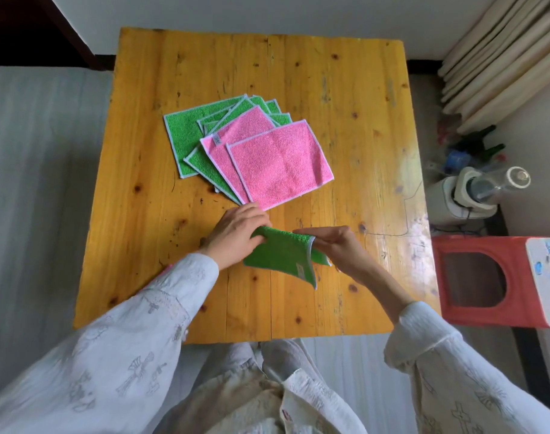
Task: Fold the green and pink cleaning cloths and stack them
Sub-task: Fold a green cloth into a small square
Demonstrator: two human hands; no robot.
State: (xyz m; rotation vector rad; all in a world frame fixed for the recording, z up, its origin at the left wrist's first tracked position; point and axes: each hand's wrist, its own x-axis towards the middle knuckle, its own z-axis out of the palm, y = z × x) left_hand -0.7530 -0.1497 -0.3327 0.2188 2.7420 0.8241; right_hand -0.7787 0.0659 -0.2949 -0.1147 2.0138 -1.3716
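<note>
A green cloth [281,255] with a pale hem and a small label is held just above the wooden table [345,120], folded over on itself. My left hand [236,234] grips its left edge. My right hand [336,245] pinches its upper right corner, with the fold hanging below. Behind them lies a fanned pile of flat cloths: two pink cloths [280,164] on top and several green cloths [186,133] beneath, spread to the left and back.
A red plastic stool [474,283] stands right of the table, with a white appliance [474,189] behind it and rolled mats [502,64] against the wall. A grey surface [32,183] lies along the left side.
</note>
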